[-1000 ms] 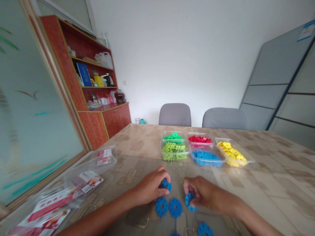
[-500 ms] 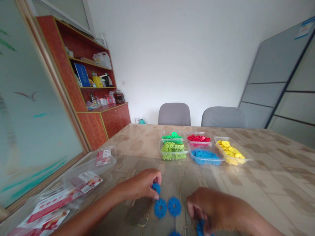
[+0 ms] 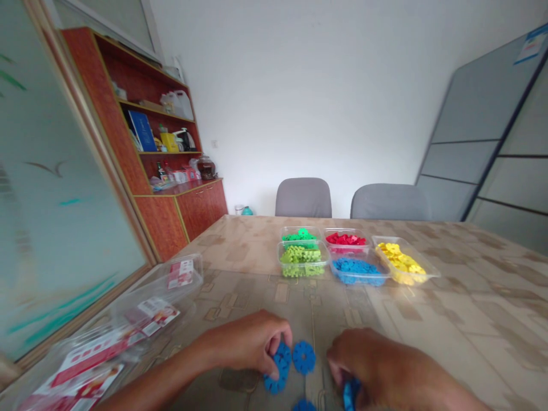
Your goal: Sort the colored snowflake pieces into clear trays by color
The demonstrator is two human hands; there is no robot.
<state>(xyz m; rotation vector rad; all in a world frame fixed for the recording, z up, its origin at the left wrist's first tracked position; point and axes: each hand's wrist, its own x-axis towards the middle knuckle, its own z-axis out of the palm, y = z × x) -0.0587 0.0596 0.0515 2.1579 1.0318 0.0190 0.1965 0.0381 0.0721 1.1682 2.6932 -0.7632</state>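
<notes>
My left hand (image 3: 252,342) is closed in a pinch, thumb and fingers at a blue notched plastic disc (image 3: 282,355). Right below it, a second blue notched disc (image 3: 274,381) shows under the thumb; the two seem to touch or overlap, and which one is gripped I cannot make out. Just to the right, a separate flat disc (image 3: 303,357) lies on the table. Another blue disc (image 3: 305,406) is cut off by the bottom edge. My right hand (image 3: 363,365) is closed on a tilted blue disc (image 3: 350,394), largely hidden by the fingers.
Clear tubs hold green pieces (image 3: 301,235), lime pieces (image 3: 302,258), red pieces (image 3: 346,241), blue pieces (image 3: 358,270) and yellow pieces (image 3: 400,262). Empty clear packages with labels (image 3: 149,317) lie at the left. Two grey chairs (image 3: 303,197) stand beyond the table (image 3: 244,245).
My left hand has come down toward me, bringing its blue disc to the one on the table. The right hand has barely shifted, its disc turned more on edge.
</notes>
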